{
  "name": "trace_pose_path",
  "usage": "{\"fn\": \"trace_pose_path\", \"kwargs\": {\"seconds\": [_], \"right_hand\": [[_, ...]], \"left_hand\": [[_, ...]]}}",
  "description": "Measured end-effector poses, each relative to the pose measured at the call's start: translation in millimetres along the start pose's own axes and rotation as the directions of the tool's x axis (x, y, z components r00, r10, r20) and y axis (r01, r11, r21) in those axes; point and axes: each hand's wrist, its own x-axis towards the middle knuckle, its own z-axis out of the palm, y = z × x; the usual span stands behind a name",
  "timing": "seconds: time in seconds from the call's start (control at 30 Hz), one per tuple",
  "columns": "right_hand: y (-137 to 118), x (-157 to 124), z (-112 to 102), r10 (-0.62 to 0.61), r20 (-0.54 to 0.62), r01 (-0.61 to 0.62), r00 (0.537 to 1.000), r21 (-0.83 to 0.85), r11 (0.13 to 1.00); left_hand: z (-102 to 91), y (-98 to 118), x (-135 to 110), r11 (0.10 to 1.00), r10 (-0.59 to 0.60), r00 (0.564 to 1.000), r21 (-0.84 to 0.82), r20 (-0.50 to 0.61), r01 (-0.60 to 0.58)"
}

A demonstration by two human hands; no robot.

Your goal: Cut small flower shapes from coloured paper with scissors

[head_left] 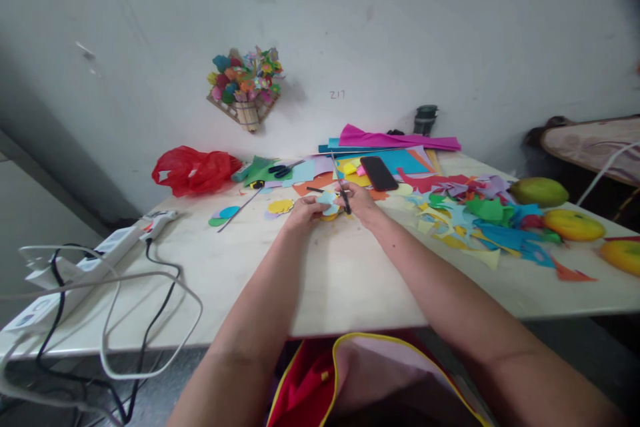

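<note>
My left hand [303,211] is closed on a small light-blue paper piece [327,200] held just above the white table [330,280]. My right hand [357,199] grips a pair of scissors [341,187] whose blades point up and away, right beside the blue piece. A yellow paper bit [330,216] peeks out under the hands. A yellow flower-shaped cutout [281,205] lies on the table just left of my left hand.
Coloured paper sheets [390,147] and a black phone [379,173] lie behind the hands. Paper scraps [480,220] and mangoes [539,191] fill the right side. A red plastic bag [193,170], second scissors [283,169], a power strip [100,260] with cables sit left. A paper-flower basket [245,87] hangs on the wall.
</note>
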Motion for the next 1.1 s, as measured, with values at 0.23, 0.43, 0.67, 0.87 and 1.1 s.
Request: {"fn": "trace_pose_path", "kwargs": {"seconds": [0.23,0.43,0.67,0.87,1.1], "right_hand": [[1.1,-2.9,6.0,0.058,-0.086,-0.053,0.995,0.063,0.997],[0.9,-2.2,4.4,0.051,-0.075,-0.045,0.996,0.073,0.996],[-1.2,0.3,-26.9,0.074,0.166,-0.043,0.983,-0.184,0.982],[-0.4,3.5,-50.8,0.187,0.443,0.029,0.877,-0.437,0.899],[-11.2,-3.0,-59.0,0.272,0.502,0.036,0.821,-0.521,0.853]], "left_hand": [[-0.2,0.0,0.1,0.999,0.003,1.0,-0.042,-0.024,-0.004],[-0.5,1.5,0.3,0.996,-0.007,0.999,-0.095,-0.046,0.003],[-10.6,1.3,4.8,0.96,0.027,0.979,-0.266,-0.201,-0.082],[-13.3,2.8,6.6,0.919,0.017,0.963,-0.375,-0.267,-0.12],[-15.3,1.6,11.1,0.913,-0.036,0.938,-0.393,-0.345,-0.11]]}}
